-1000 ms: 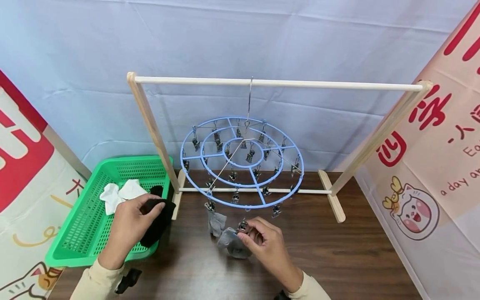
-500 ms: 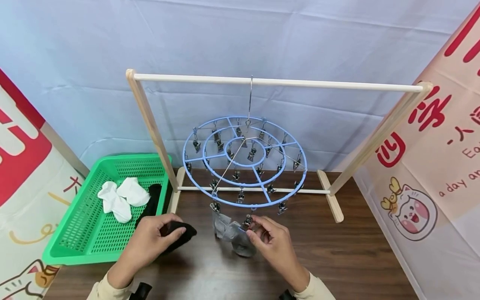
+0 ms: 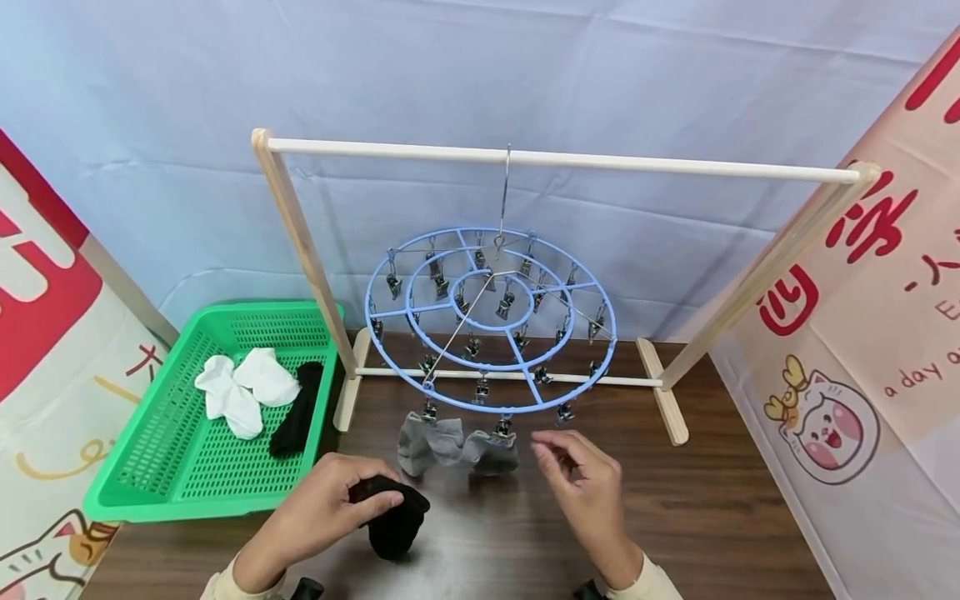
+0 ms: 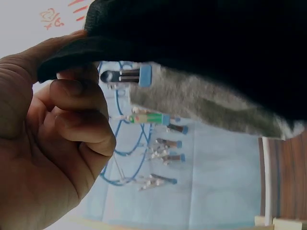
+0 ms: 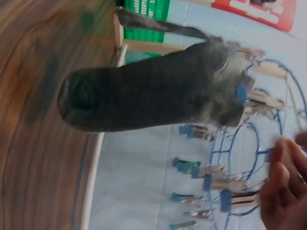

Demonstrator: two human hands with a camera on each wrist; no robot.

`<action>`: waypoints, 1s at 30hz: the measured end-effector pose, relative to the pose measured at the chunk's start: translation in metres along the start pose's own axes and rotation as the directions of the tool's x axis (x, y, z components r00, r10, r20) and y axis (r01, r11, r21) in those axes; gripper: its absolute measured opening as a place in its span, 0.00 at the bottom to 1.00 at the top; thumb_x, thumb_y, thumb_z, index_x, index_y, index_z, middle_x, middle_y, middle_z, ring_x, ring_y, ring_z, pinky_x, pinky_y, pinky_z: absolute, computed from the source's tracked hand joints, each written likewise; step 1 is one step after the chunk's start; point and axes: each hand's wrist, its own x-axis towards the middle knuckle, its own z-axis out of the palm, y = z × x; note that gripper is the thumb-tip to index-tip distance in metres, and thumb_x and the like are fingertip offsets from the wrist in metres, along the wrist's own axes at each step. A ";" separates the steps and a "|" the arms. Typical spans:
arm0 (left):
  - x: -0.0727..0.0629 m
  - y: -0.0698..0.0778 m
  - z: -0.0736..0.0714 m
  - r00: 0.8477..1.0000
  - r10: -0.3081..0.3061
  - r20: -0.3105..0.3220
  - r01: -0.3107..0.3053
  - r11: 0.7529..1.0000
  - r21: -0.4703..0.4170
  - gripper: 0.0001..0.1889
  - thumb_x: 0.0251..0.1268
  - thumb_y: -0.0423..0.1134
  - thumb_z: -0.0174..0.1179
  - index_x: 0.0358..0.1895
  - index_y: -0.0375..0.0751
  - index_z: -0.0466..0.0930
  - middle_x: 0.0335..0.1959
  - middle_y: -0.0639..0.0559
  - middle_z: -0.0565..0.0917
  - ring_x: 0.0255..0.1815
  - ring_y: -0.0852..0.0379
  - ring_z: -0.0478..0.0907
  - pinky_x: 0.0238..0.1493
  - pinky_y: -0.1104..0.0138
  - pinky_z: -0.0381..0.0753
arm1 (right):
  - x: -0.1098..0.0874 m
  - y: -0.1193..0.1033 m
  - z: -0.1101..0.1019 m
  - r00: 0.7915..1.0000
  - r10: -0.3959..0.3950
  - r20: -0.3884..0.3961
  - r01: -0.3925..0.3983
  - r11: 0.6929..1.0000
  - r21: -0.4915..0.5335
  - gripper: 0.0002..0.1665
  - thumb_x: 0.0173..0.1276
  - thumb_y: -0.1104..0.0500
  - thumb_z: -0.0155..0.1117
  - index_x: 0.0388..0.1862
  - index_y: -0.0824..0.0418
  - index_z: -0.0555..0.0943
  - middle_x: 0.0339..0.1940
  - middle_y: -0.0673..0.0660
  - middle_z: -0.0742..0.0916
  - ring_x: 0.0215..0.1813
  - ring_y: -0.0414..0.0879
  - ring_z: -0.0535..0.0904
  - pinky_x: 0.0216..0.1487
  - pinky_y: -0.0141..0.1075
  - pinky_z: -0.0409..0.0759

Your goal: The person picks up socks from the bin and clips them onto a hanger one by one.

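Note:
My left hand (image 3: pixel 322 510) pinches a black sock (image 3: pixel 396 527) between thumb and fingers; the sock dangles over the table and fills the top of the left wrist view (image 4: pixel 216 43). Two grey socks (image 3: pixel 429 442) hang from metal clips (image 3: pixel 503 427) along the front of a blue round clip hanger (image 3: pixel 491 409). Just right of the right-hand grey sock (image 3: pixel 491 454), my right hand (image 3: pixel 588 492) holds nothing, its fingers loosely bent with thumb and forefinger near each other. In the right wrist view a grey sock (image 5: pixel 144 96) hangs full length from a blue-tipped clip.
A wooden rack (image 3: pixel 300 242) carries the hanger by a metal hook (image 3: pixel 504 192) on its top bar. On the left stands a green basket (image 3: pixel 180 508) with white socks (image 3: pixel 266 377) and a black sock (image 3: pixel 297 410). Many unused clips dangle from the rings.
My right hand has let go of the clip at the grey sock and drawn back to the right. My left hand has carried the black sock out of the basket, rightward and nearer.

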 end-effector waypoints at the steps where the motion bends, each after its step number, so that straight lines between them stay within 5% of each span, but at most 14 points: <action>1: 0.001 0.001 0.002 1.000 -0.004 0.009 0.004 1.000 -0.013 0.03 0.65 0.43 0.63 0.38 0.54 0.84 0.29 0.65 0.83 0.22 0.72 0.70 0.20 0.72 0.73 | 0.003 0.000 -0.002 0.998 -0.003 -0.063 0.002 1.000 -0.006 0.10 0.48 0.82 0.66 0.30 0.74 0.82 0.24 0.60 0.83 0.22 0.37 0.72 0.22 0.23 0.70; 4: 0.002 0.004 0.006 1.000 0.008 0.024 -0.007 0.999 -0.031 0.03 0.66 0.43 0.62 0.38 0.54 0.84 0.30 0.64 0.83 0.23 0.72 0.71 0.21 0.72 0.73 | 0.009 0.004 -0.007 0.975 0.057 -0.216 -0.059 0.998 -0.004 0.04 0.54 0.81 0.63 0.29 0.78 0.81 0.22 0.62 0.80 0.24 0.36 0.71 0.25 0.22 0.69; 6: 0.003 0.005 0.010 0.999 0.018 0.028 -0.017 0.999 -0.038 0.03 0.66 0.43 0.62 0.38 0.54 0.84 0.30 0.64 0.83 0.23 0.72 0.71 0.21 0.73 0.73 | 0.012 0.010 -0.012 0.960 0.122 -0.252 -0.122 0.992 0.018 0.03 0.57 0.80 0.61 0.31 0.80 0.80 0.24 0.64 0.80 0.25 0.35 0.72 0.26 0.22 0.69; 9: 0.005 0.006 0.015 0.999 0.044 0.027 -0.043 0.998 -0.042 0.02 0.66 0.43 0.62 0.38 0.54 0.84 0.30 0.65 0.83 0.23 0.72 0.71 0.21 0.74 0.72 | 0.014 0.019 -0.020 0.958 0.240 -0.156 -0.226 0.969 0.099 0.09 0.57 0.82 0.59 0.38 0.81 0.80 0.30 0.68 0.80 0.29 0.35 0.75 0.28 0.21 0.71; 15: 0.012 0.009 0.029 0.997 0.070 0.025 -0.069 0.996 -0.051 0.02 0.65 0.43 0.63 0.37 0.54 0.84 0.29 0.66 0.81 0.23 0.73 0.68 0.21 0.76 0.70 | 0.004 0.052 -0.021 0.942 0.322 0.092 -0.334 0.922 0.195 0.22 0.54 0.83 0.60 0.49 0.75 0.80 0.42 0.58 0.84 0.32 0.37 0.77 0.27 0.23 0.73; 25: 0.028 0.019 0.044 0.995 0.092 0.049 -0.095 0.994 0.046 0.02 0.65 0.41 0.63 0.38 0.50 0.84 0.30 0.65 0.81 0.27 0.72 0.72 0.28 0.77 0.72 | 0.006 0.043 -0.018 0.873 0.434 0.223 -0.477 0.854 0.208 0.12 0.61 0.75 0.65 0.45 0.76 0.78 0.31 0.66 0.85 0.25 0.43 0.82 0.22 0.34 0.80; 30: 0.037 0.026 0.048 0.995 0.087 0.050 -0.091 0.993 0.072 0.03 0.64 0.40 0.64 0.39 0.50 0.84 0.32 0.63 0.83 0.26 0.72 0.72 0.26 0.77 0.71 | 0.009 0.038 -0.019 0.871 0.422 0.252 -0.482 0.833 0.272 0.13 0.62 0.75 0.64 0.45 0.78 0.76 0.34 0.71 0.85 0.23 0.44 0.83 0.24 0.37 0.81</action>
